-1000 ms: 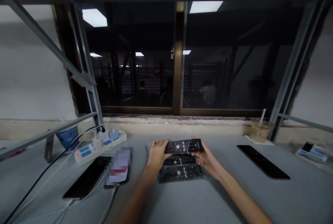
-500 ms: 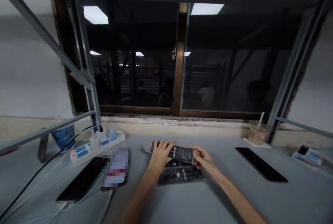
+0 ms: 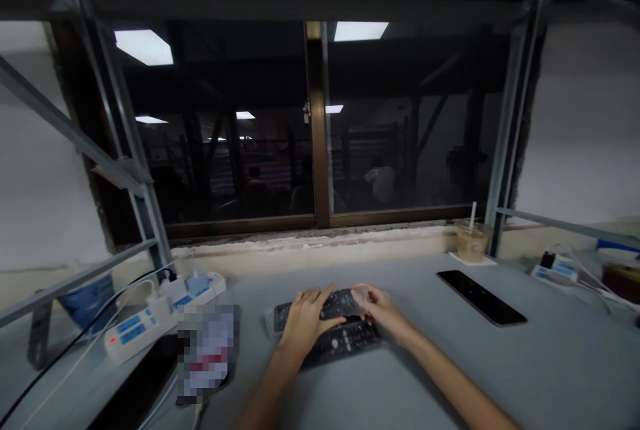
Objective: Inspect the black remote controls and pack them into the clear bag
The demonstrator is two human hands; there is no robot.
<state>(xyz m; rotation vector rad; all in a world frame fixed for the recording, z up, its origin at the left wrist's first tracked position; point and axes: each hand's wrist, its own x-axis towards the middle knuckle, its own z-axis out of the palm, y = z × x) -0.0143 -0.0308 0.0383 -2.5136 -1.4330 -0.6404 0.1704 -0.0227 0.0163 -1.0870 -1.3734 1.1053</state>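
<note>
A black remote control [image 3: 340,303] in a clear plastic sleeve lies across the grey table. My left hand [image 3: 306,317] rests over its left part, with the fingers on top and the thumb along its near edge. My right hand [image 3: 380,310] pinches the clear plastic [image 3: 361,295] at the remote's right end. Just nearer to me, another wrapped black remote [image 3: 345,343] lies on the table, partly hidden by my left hand. Whether anything lies between the two remotes cannot be made out.
A white power strip [image 3: 133,335] with plugs and cables stands at the left, near a black phone [image 3: 143,383] and a blurred-out phone [image 3: 213,357]. At the right are another black phone [image 3: 481,298] and a drink cup [image 3: 471,243] with a straw.
The camera view has turned to the right. The upper remote now sits lower over the others, and my right hand has drawn the clear plastic over its right end.
</note>
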